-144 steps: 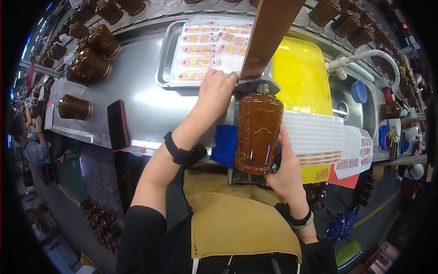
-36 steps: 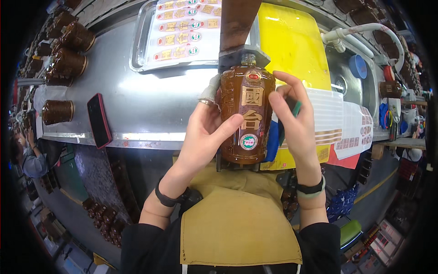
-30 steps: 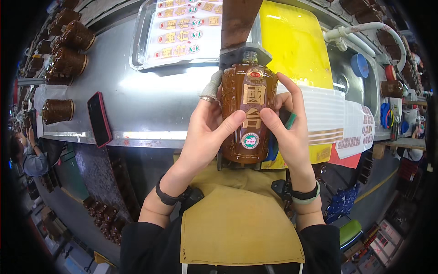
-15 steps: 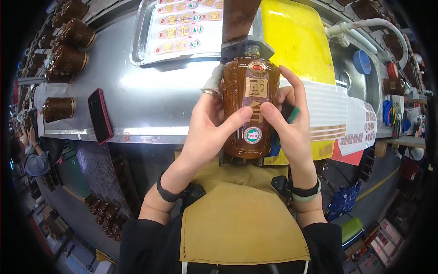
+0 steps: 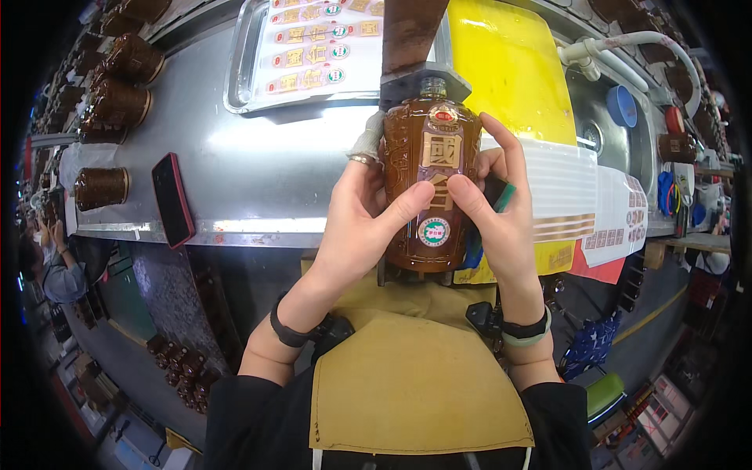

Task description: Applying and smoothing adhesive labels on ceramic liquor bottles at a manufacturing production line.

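A brown glass bottle [image 5: 402,247] lies on its back in a dark stand [image 5: 448,77], neck pointing away from me. Gold characters, a small red emblem and a round green-and-white badge make up the clear label [image 5: 442,149] on its front. My left hand [image 5: 352,215] grips the bottle's left side, thumb pressed on the label; a pale cover wraps one fingertip. From the right side my right hand [image 5: 505,227] also clasps it, thumb on the label close to the other thumb. A green-ended tool [image 5: 504,197] pokes out between the right thumb and fingers; its rest is hidden.
A metal tray [image 5: 235,86] with label sheets [image 5: 309,55] sits at the back. Left lie a red-edged phone [image 5: 172,200] and several brown bottles [image 5: 102,188]. On the right are a yellow board [image 5: 513,70], white sheets [image 5: 556,180] and a sink with a blue bowl [image 5: 621,106].
Both hands keep almost the same hold, thumbs on the label. The bottle and label appear shifted very slightly. A person at the far left has moved their hands a little.
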`<action>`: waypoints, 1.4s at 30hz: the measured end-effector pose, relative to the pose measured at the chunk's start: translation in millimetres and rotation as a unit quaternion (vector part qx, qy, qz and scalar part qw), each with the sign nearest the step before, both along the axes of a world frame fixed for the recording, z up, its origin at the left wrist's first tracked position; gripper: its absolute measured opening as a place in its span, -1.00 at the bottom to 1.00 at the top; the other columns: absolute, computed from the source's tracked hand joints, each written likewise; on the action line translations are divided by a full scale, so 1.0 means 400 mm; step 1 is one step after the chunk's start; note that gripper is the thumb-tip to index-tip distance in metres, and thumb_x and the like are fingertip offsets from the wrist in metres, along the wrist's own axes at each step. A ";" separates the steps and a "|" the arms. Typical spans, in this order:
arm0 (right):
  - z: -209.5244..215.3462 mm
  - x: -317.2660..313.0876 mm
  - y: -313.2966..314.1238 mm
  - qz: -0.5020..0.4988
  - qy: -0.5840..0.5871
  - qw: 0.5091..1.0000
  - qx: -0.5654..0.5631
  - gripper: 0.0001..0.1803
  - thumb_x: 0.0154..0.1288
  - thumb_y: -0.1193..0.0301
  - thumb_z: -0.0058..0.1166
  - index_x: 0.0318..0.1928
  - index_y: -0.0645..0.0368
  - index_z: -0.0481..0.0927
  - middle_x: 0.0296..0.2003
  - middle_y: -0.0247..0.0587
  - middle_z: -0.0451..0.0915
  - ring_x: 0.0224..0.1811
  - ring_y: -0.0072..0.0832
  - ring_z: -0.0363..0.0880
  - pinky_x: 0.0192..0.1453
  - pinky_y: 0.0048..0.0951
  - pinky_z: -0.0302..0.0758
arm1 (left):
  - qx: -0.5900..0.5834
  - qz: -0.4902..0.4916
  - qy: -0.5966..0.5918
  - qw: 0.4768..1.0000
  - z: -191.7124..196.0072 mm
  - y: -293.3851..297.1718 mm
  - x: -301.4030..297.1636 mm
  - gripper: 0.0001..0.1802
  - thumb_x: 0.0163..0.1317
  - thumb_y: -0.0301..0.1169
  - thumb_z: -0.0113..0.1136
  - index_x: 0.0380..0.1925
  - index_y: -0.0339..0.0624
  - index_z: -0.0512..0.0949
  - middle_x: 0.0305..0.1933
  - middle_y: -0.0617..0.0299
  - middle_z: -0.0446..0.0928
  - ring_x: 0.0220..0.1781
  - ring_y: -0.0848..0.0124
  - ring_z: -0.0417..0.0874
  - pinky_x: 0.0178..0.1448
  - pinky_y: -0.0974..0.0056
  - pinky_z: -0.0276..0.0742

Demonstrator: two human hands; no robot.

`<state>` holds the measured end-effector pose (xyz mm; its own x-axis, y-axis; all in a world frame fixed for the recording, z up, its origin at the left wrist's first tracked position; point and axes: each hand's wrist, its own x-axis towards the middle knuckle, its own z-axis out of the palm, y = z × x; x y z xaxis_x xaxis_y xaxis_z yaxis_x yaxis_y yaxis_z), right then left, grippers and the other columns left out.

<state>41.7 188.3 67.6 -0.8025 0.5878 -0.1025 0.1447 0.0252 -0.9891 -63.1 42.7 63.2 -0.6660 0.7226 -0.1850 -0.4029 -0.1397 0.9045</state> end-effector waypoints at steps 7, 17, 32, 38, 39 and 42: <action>0.001 0.000 -0.001 0.001 0.003 1.000 -0.009 -0.17 0.25 0.35 0.41 0.43 0.22 0.27 -0.28 -0.49 0.27 -0.24 -0.69 0.25 -0.09 -0.64 0.27 | -0.010 -0.002 0.002 1.000 -0.006 -0.007 0.002 -0.26 0.42 -0.44 0.24 0.48 -0.38 0.11 0.39 0.00 0.39 0.41 0.31 0.43 0.48 0.15 0.33; 0.004 0.003 0.015 0.007 0.022 0.998 -0.058 -0.29 0.34 0.39 0.32 0.42 0.22 0.31 -0.29 -0.49 0.32 -0.24 -0.69 0.29 -0.06 -0.64 0.28 | 0.037 0.014 -0.045 0.998 -0.012 0.000 0.001 -0.29 0.50 -0.42 0.13 0.52 -0.36 0.06 0.42 0.03 0.37 0.41 0.32 0.42 0.48 0.16 0.34; 0.000 0.004 0.011 0.002 0.012 0.999 -0.049 -0.18 0.20 0.37 0.45 0.42 0.20 0.31 -0.29 -0.50 0.29 -0.25 -0.68 0.25 -0.08 -0.64 0.26 | -0.009 -0.015 -0.014 1.000 0.000 -0.001 0.002 -0.27 0.38 -0.49 0.28 0.44 -0.39 0.13 0.37 0.01 0.39 0.39 0.29 0.45 0.47 0.14 0.36; 0.046 0.013 0.051 0.032 -0.002 0.999 -0.042 -0.30 0.31 0.42 0.30 0.40 0.22 0.32 -0.24 -0.44 0.34 -0.22 -0.66 0.28 -0.03 -0.66 0.28 | 0.006 -0.023 -0.001 1.000 0.001 0.000 0.008 -0.19 0.33 -0.49 0.33 0.46 -0.38 0.09 0.37 -0.01 0.38 0.38 0.28 0.46 0.45 0.14 0.39; 0.054 0.016 0.063 0.023 0.021 0.998 -0.059 -0.32 0.31 0.44 0.27 0.39 0.22 0.32 -0.23 -0.43 0.35 -0.22 -0.63 0.30 0.00 -0.68 0.27 | -0.006 -0.023 0.027 0.999 -0.003 0.003 0.011 -0.15 0.31 -0.47 0.36 0.47 -0.38 0.08 0.36 -0.01 0.39 0.38 0.27 0.46 0.44 0.14 0.40; 0.089 -0.014 0.071 0.014 0.064 0.994 0.092 -0.50 0.34 0.59 0.13 0.28 0.24 0.39 -0.14 -0.27 0.51 -0.11 -0.54 0.48 0.07 -0.53 0.42 | -0.014 -0.017 0.055 0.998 -0.009 0.011 0.019 -0.11 0.26 -0.46 0.40 0.47 -0.37 0.08 0.34 -0.01 0.39 0.36 0.28 0.48 0.42 0.15 0.42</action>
<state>36.1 216.9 103.4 -0.8187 0.5638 0.1088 0.0147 0.2100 -0.9776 -55.4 47.0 59.5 -0.6588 0.7406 -0.1325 -0.3044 -0.1012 0.9472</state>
